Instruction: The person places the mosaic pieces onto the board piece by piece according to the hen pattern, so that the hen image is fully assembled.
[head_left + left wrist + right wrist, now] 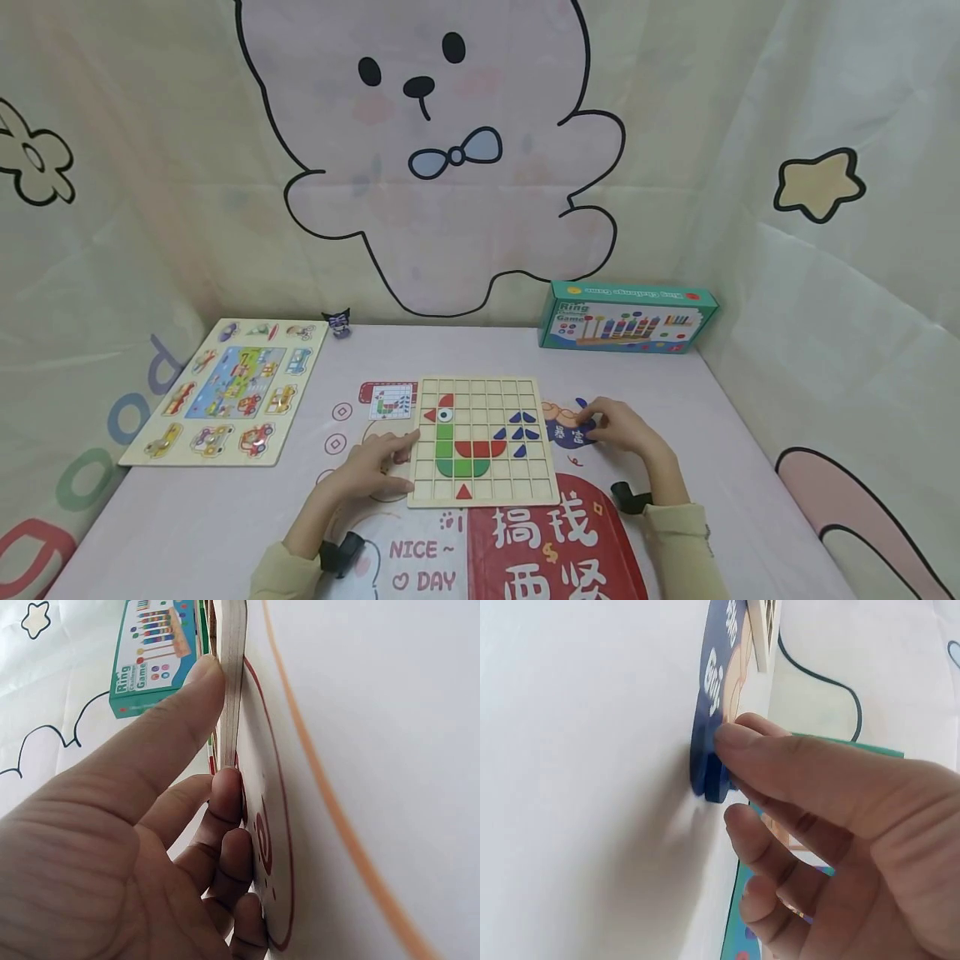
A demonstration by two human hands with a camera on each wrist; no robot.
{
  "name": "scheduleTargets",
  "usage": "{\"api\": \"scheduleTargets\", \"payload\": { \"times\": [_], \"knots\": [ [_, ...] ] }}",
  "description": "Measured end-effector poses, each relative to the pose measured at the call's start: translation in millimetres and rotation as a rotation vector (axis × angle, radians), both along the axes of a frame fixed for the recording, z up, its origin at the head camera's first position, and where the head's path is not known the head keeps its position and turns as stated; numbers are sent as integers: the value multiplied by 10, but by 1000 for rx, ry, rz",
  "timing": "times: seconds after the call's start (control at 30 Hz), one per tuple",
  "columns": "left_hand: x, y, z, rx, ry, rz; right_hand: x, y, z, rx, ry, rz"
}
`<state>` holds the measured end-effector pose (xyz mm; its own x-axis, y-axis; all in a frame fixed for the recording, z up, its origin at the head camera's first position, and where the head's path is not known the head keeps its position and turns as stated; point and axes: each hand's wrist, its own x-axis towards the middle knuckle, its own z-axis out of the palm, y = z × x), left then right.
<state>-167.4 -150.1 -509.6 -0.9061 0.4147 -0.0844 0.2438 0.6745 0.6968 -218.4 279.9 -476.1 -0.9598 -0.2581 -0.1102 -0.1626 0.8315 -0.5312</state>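
A square wooden grid board (517, 492) lies on the table, bearing a bird pattern of flat red, green and blue pieces. My left hand (371, 464) is at its left edge, with thumb and forefinger spread along the side. The left wrist view shows the thumb (206, 679) and fingertips against the board's edge (231, 697). Right of the board, my right hand (621, 425) is low over a printed blue bowl on the cloth. Its thumb and forefinger pinch a small blue puzzle piece (715, 780), partly covered by the thumb.
Behind the board's upper left corner is a small pattern card (392, 402). A wooden picture puzzle (288, 442) lies at the left, near a small dark figurine (339, 323). At the back right stands a green ring game box (630, 318). Printed curtains surround the table.
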Motion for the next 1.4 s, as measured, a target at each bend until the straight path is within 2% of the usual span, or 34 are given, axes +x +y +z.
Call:
{"api": "scheduleTargets", "payload": {
  "times": [0.4, 0.73, 1.13, 1.4],
  "knots": [
    [2, -1, 0, -1, 3, 2, -13, 137, -25, 20, 10, -56],
    [9, -3, -7, 13, -3, 5, 3, 130, -21, 9, -8, -44],
    [11, -11, -5, 5, 13, -12, 52, -88, 28, -19, -34, 14],
    [6, -6, 11, 16, -3, -9, 90, -293, 89, -22, -29, 48]
  ]
}}
